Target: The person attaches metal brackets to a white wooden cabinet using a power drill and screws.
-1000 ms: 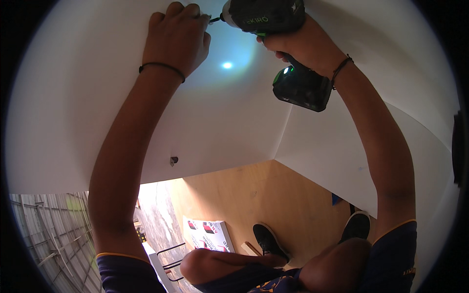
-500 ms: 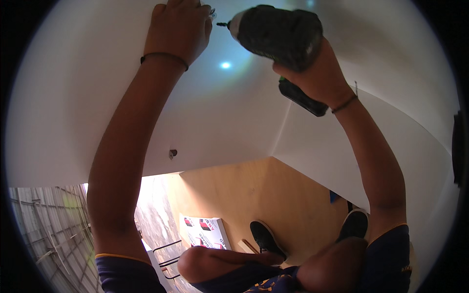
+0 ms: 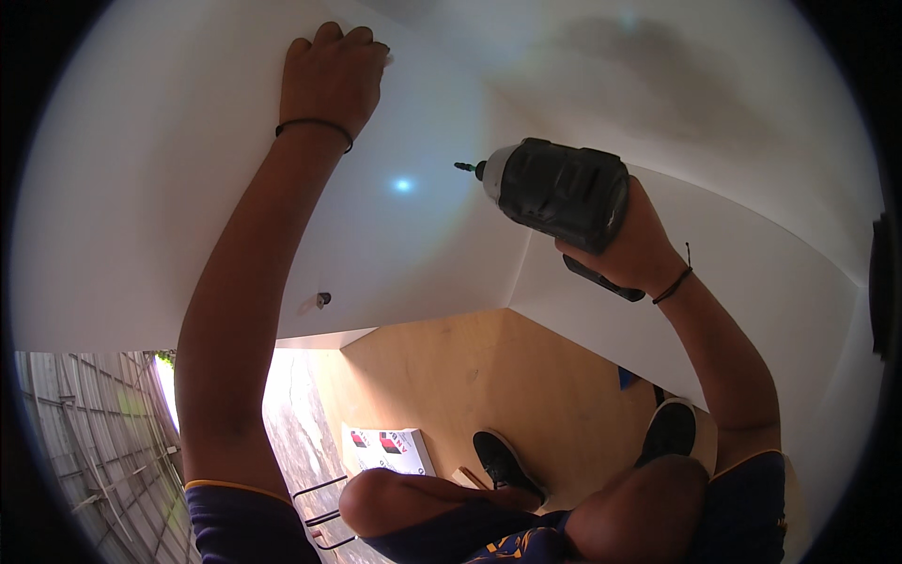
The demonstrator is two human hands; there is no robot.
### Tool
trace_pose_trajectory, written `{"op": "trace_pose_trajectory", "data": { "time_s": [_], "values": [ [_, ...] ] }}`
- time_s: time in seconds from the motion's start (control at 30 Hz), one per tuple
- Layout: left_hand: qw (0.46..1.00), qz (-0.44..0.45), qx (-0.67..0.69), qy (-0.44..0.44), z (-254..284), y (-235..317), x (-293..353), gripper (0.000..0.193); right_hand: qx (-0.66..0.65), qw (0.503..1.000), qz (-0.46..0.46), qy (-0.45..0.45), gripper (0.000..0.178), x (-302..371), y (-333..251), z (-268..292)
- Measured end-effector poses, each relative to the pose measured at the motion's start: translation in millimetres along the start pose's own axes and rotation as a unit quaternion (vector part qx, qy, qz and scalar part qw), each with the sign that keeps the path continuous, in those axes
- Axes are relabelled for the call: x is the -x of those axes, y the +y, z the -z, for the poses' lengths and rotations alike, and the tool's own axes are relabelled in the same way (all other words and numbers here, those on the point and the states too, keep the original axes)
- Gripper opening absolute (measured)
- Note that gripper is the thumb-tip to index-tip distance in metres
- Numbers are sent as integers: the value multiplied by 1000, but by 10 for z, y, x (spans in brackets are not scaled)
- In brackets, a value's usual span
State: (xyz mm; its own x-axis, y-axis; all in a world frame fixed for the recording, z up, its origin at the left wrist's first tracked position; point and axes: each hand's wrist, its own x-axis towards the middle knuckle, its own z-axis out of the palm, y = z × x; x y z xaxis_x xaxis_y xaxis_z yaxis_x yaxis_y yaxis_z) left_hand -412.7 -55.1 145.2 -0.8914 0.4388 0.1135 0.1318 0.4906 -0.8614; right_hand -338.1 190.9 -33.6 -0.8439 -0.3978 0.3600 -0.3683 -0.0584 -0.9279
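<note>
My right hand [image 3: 634,240] grips a black and grey cordless impact driver [image 3: 564,193] by its handle. Its short bit [image 3: 464,166] points left, in the air and apart from my left hand. Close to the white panel [image 3: 225,216], the fingers of my left hand [image 3: 331,83] are curled inward, knuckles up. Something small and pale peeks out beside its right-hand fingers, too little showing to name. A bluish-white light spot [image 3: 403,185] falls on the panel between my hands.
Lower on the panel sits a small dark fitting [image 3: 323,300]. Another white panel [image 3: 658,273] meets it at the right. Below are a wooden board floor [image 3: 423,367], a printed white box [image 3: 395,451], a thin black metal frame [image 3: 324,517] and a corrugated sheet wall [image 3: 103,423].
The driver and my right hand have moved down and slightly right, away from my left hand. My left hand has also come down a little in the view, still closed.
</note>
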Motion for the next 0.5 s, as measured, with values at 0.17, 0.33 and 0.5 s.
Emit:
{"op": "trace_pose_trajectory", "data": {
  "time_s": [0.17, 0.33, 0.5],
  "values": [
    [1000, 1, 16, 17, 1, -6, 2, 15, 5, 999, 48, -9, 28, 26, 25, -17],
    [999, 4, 42, 14, 20, 3, -9, 20, 48, 995, 92, -13, 29, 38, 96, -3],
    [999, -15, 41, -8, 58, -20, 17, 26, -20, 1000, -14, -9, 33, 17, 87, 23]
  ]
}}
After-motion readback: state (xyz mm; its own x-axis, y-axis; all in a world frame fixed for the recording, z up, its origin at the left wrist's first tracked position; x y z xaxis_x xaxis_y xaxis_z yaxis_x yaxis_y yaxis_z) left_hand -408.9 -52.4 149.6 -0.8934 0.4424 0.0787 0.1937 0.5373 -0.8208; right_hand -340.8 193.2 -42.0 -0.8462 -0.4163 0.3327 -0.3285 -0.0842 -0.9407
